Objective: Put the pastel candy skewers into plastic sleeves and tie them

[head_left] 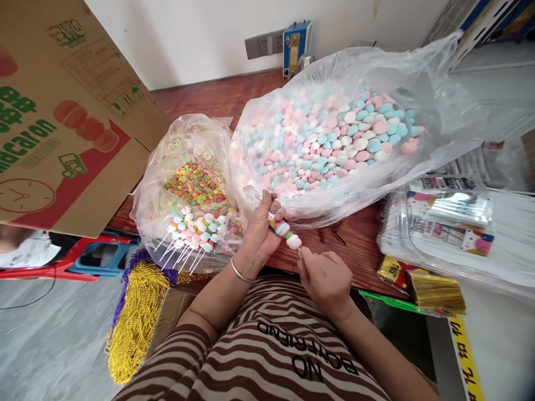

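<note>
Over the table (361, 239), the candy skewer (284, 230) shows pink, white, green.

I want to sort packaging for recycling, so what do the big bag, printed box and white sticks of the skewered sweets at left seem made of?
Big bag: probably thin plastic film, slightly glossy, as it crinkles and is see-through. Printed box: likely matte cardboard, from its brown colour and flat print. White sticks: smooth-looking, evenly white, perhaps plastic or paper; too small to tell.
</note>
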{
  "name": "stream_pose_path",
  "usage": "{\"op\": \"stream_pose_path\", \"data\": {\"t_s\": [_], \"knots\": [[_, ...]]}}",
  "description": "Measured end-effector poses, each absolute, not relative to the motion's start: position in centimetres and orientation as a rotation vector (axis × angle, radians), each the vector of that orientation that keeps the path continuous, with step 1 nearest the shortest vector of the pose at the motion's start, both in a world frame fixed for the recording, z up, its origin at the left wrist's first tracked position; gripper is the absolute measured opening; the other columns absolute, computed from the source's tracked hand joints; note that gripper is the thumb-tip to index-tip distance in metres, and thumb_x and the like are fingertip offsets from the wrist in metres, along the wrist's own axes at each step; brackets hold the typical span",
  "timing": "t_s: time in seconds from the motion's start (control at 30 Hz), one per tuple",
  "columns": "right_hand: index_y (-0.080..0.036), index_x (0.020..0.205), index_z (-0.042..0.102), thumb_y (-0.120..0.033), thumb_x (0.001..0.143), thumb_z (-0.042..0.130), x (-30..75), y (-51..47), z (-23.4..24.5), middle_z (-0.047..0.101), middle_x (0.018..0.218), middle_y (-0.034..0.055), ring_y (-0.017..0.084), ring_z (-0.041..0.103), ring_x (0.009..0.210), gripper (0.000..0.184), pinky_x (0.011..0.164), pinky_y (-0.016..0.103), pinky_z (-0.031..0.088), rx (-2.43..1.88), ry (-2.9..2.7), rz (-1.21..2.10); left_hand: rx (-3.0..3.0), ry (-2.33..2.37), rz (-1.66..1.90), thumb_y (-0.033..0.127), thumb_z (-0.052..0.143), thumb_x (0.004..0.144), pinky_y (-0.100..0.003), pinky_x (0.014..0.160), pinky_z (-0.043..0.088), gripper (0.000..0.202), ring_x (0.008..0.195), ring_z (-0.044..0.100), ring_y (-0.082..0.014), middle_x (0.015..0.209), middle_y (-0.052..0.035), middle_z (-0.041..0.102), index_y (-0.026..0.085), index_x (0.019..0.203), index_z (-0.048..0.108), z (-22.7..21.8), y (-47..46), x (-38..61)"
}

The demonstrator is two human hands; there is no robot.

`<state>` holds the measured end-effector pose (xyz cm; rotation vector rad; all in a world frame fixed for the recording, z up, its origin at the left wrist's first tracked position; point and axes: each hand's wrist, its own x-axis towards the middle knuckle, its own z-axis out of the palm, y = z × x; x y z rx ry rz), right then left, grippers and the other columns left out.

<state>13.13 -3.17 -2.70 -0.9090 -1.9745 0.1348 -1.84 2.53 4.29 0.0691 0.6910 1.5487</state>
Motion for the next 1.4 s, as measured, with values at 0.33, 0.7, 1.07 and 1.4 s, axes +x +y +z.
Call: {"op": "stream_pose_path", "data": {"t_s": [0.33, 0.7, 1.07, 1.4], "knots": [[-0.015, 0.113, 0.067, -0.029, 0.102, 0.058, 12.8, -3.3, -2.2, 0.067, 0.068, 0.0024, 0.015, 0.057, 0.055, 0.019, 0.056, 0.029, 0.038, -1.13, -1.979, 0.168, 0.092, 0.751, 1.569, 0.043, 0.071, 0.092, -0.018, 0.058, 0.048, 0.027, 0.05, 0.046, -0.0037, 0.063, 0.0085, 0.043, 0.017, 0.089, 0.063, 4.2, 2.3, -1.7], [-0.021, 0.083, 0.059, -0.054, 0.096, 0.054, 12.7, -3.5, -0.7, 0.025, 0.04, -0.0147, 0.006, 0.013, 0.029, 0.036, 0.034, 0.023, 0.017, -0.795, -1.002, 2.141, 0.191, 0.622, 1.476, 0.049, 0.066, 0.094, -0.019, 0.054, 0.046, 0.033, 0.046, 0.037, -0.0047, 0.061, 0.0078, 0.035, 0.019, 0.083, 0.061, 4.1, 1.5, -0.9], [-0.012, 0.119, 0.067, -0.026, 0.103, 0.055, 12.4, -2.7, -1.8, 0.072, 0.076, 0.0069, 0.015, 0.056, 0.055, 0.025, 0.057, 0.032, 0.034, -1.162, -2.042, -0.036, 0.234, 0.705, 1.494, 0.04, 0.078, 0.087, -0.022, 0.065, 0.053, 0.026, 0.061, 0.057, -0.0078, 0.067, 0.005, 0.053, 0.017, 0.091, 0.067, 3.2, 1.7, -1.1], [-0.016, 0.098, 0.074, -0.038, 0.102, 0.053, 13.2, -3.7, -2.0, 0.056, 0.054, -0.001, 0.012, 0.046, 0.045, 0.03, 0.048, 0.027, 0.032, -1.064, -1.764, 1.036, 0.151, 0.61, 1.56, 0.041, 0.074, 0.09, -0.017, 0.053, 0.044, 0.028, 0.043, 0.037, -0.0019, 0.057, 0.0108, 0.035, 0.017, 0.083, 0.062, 3.9, 2.6, -3.1]]}}
